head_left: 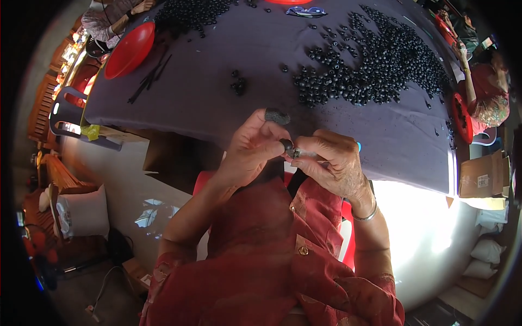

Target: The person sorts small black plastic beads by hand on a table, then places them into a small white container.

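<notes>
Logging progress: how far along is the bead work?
Done: nothing finished is visible. In hand: the left hand pinches one dark bead against a small metal piece in the right hand. Left: a big pile of beads on the grey cloth.

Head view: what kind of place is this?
Probably a small hand-assembly workshop: a cloth-covered table strewn with black beads, red bowls, others working alongside. Left hand and right hand pinch one bead.

Small metal bit betw. my right-hand fingertips, mostly hidden, too tiny to ID; far bead heap cut off.
</notes>
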`<action>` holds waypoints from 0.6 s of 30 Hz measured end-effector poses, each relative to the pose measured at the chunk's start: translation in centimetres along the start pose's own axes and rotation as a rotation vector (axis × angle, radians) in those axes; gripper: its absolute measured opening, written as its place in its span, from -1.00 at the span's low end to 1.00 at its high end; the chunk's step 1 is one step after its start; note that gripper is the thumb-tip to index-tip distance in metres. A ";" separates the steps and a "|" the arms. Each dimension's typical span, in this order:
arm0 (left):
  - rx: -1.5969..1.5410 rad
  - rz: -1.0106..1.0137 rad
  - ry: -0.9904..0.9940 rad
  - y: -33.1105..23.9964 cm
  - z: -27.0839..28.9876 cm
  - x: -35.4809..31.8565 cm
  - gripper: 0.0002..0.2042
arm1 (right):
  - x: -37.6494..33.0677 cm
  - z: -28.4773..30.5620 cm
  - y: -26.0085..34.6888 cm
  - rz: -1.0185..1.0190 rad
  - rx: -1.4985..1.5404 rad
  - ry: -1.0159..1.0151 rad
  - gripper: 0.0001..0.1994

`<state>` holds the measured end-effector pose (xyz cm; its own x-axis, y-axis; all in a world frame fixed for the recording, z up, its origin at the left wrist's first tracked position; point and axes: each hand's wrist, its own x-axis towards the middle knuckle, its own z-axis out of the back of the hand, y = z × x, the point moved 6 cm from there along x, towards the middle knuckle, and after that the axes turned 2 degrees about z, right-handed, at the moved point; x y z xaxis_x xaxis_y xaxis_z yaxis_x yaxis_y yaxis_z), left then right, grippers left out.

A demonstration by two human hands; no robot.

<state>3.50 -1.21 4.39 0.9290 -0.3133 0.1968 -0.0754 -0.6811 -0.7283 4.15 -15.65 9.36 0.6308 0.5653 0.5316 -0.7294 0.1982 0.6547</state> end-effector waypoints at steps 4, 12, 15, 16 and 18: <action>-0.054 0.022 -0.017 0.3 0.2 -0.3 -0.61 | 0.0 -0.3 0.1 -0.022 0.050 -0.031 -0.81; 0.071 0.030 -0.074 0.8 -0.5 -0.2 -0.58 | 0.5 0.1 -0.7 -0.121 0.058 -0.101 -0.87; -0.027 0.103 -0.061 1.6 -0.8 -0.1 -0.55 | -0.8 0.4 -4.4 -0.594 0.560 -0.190 -0.87; -0.029 0.102 -0.062 1.6 -0.5 0.0 -0.55 | -0.9 0.6 -4.4 -0.595 0.559 -0.188 -0.87; -0.149 0.112 -0.094 1.7 0.7 0.0 -0.53 | -0.5 1.4 -3.5 -0.419 0.351 -0.139 -0.83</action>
<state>3.65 -1.89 2.66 0.9411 -0.3340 0.0525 -0.2266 -0.7382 -0.6354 6.77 -17.72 7.55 0.8940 0.3799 0.2376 -0.2919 0.0913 0.9521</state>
